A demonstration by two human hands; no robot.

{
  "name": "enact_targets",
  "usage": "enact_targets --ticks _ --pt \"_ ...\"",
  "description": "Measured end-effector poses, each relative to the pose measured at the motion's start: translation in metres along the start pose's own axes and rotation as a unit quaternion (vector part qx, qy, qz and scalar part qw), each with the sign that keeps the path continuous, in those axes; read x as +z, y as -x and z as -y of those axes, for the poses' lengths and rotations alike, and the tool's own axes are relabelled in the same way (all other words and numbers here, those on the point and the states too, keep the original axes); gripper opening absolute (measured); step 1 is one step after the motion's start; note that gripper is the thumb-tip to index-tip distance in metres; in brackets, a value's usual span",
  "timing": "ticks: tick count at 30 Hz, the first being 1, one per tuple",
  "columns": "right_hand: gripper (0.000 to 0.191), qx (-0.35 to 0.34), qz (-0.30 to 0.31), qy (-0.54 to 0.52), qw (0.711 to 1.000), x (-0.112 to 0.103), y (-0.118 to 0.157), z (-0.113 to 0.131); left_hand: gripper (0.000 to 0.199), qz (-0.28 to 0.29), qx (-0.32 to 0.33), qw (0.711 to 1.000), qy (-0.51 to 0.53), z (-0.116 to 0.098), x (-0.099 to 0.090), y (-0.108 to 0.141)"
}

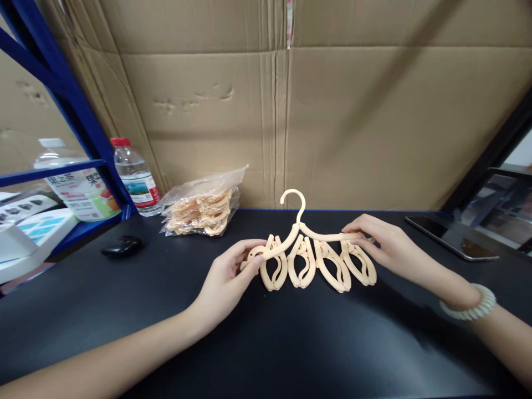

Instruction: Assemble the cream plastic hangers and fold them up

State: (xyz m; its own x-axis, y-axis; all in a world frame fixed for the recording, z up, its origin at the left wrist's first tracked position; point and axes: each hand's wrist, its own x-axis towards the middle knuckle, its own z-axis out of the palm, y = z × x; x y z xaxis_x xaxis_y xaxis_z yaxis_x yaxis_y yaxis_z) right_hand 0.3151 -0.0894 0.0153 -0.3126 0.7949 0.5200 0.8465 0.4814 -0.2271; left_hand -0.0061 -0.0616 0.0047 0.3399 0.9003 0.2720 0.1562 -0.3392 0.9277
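Observation:
An unfolded cream hanger [322, 235] is held above the black table, its hook pointing up and its two arms spread. My left hand [228, 277] pinches the end of its left arm between thumb and fingers. At the other end, my right hand [380, 244] grips the tip of the right arm. Several folded cream hangers lie side by side just below and behind it: one near my left hand [274, 277], one in the middle [302, 277], and others [343, 280] towards my right hand.
A clear plastic bag of cream hangers [201, 210] lies at the back left, near a red-capped bottle [139, 185] and a black mouse [122, 246]. A dark tablet [449, 238] lies at the right. Cardboard [353, 111] stands behind the table [291, 354]; a blue frame [62, 83] is at left.

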Motion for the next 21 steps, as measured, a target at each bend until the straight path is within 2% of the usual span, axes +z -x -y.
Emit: enact_targets --ticks 4,8,14,17,21 --pt "0.021 -0.075 0.006 0.133 0.988 -0.002 0.0 -0.001 0.029 -0.027 -0.012 0.999 0.014 0.0 -0.001 -0.002" --pt "0.023 -0.11 -0.039 0.294 0.949 -0.005 0.001 0.005 0.026 -0.024 -0.029 0.998 0.051 0.004 -0.001 -0.004" --pt "0.028 -0.094 -0.078 0.354 0.927 0.002 0.005 0.01 0.027 -0.052 -0.043 0.995 0.071 0.005 -0.001 -0.005" --pt "0.032 -0.1 -0.074 0.381 0.916 0.004 0.005 0.011 0.027 -0.055 -0.04 0.995 0.07 0.005 -0.001 -0.004" --pt "0.031 -0.113 -0.057 0.372 0.92 0.003 0.004 0.013 0.028 -0.059 -0.024 0.996 0.07 0.004 -0.001 -0.001"
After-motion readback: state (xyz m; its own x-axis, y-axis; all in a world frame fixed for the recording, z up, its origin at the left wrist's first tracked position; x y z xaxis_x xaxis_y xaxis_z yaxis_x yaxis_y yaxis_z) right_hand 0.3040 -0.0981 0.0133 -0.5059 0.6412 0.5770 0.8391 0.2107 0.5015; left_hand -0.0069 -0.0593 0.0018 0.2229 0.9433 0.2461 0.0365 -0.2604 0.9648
